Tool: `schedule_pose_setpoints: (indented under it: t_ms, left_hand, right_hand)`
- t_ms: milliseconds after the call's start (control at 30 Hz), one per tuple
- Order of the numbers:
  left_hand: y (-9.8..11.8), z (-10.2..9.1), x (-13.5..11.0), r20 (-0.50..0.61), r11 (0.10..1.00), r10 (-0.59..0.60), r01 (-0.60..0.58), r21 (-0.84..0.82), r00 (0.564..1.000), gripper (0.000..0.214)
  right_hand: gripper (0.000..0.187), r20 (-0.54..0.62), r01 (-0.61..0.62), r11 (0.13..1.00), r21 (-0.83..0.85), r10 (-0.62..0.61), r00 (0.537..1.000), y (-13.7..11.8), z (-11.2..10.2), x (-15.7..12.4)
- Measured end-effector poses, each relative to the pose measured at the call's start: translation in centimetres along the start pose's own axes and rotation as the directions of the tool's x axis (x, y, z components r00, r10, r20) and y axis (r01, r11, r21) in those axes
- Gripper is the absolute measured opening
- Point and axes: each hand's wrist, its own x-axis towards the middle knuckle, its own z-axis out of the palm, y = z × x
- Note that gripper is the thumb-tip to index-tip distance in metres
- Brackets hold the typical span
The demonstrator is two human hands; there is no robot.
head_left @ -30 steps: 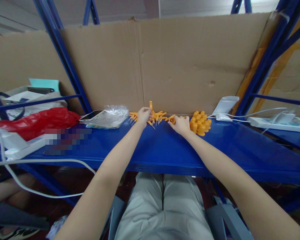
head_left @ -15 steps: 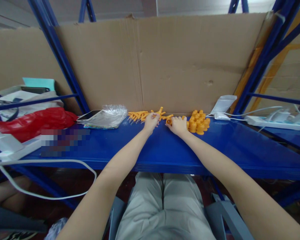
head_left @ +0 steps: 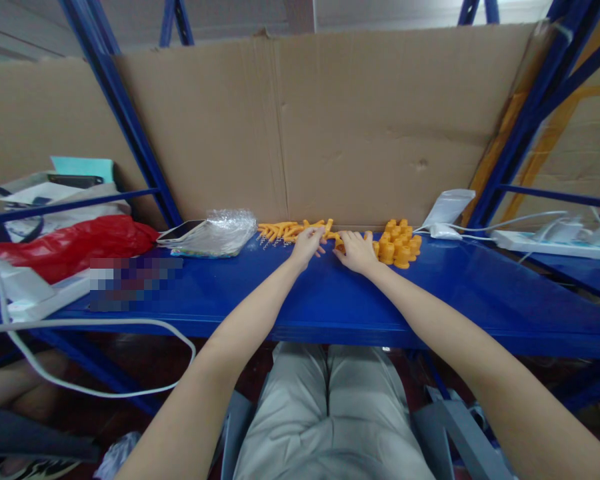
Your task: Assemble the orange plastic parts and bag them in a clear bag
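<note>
Both of my hands meet at the back of the blue shelf (head_left: 330, 300), against the cardboard wall. My left hand (head_left: 307, 245) is closed, pinching a thin orange pin (head_left: 329, 227) that sticks up past its fingers. Just left of it lies a loose pile of the same orange pins (head_left: 280, 231). My right hand (head_left: 357, 251) is curled round a small orange part (head_left: 337, 236), mostly hidden by the fingers. The two hands almost touch. A cluster of several orange caps (head_left: 400, 244) stands upright right next to my right hand.
A clear plastic bag (head_left: 225, 232) and a phone (head_left: 183, 230) lie left of the pins. Further left lies a red bag (head_left: 70, 243). A white pouch (head_left: 447, 207) and a power strip (head_left: 550, 247) sit at the right. A white cable (head_left: 80, 325) loops over the shelf's front edge.
My left hand has moved right from the pin pile, carrying one pin, until it is beside my right hand. My right hand has shifted slightly left, away from the caps.
</note>
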Motion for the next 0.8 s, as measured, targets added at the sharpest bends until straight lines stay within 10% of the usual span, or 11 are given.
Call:
schedule_pose_setpoints:
  t_ms: [567, 800]
  left_hand:
    - [0.1, -0.2, -0.6, 0.33, 0.991, 0.027, 0.018, -0.135, 0.944, 0.032]
    - [-1.1, -0.4, 0.9, 0.103, 0.97, 0.184, -0.198, 0.144, 0.978, 0.018]
  right_hand:
    - [0.022, -0.062, 0.058, 0.953, 0.298, -0.041, 0.997, 0.8, 0.3, 0.7]
    - [0.018, -0.144, 0.043, 0.822, 0.568, 0.048, 0.988, 1.9, 1.1, 1.6]
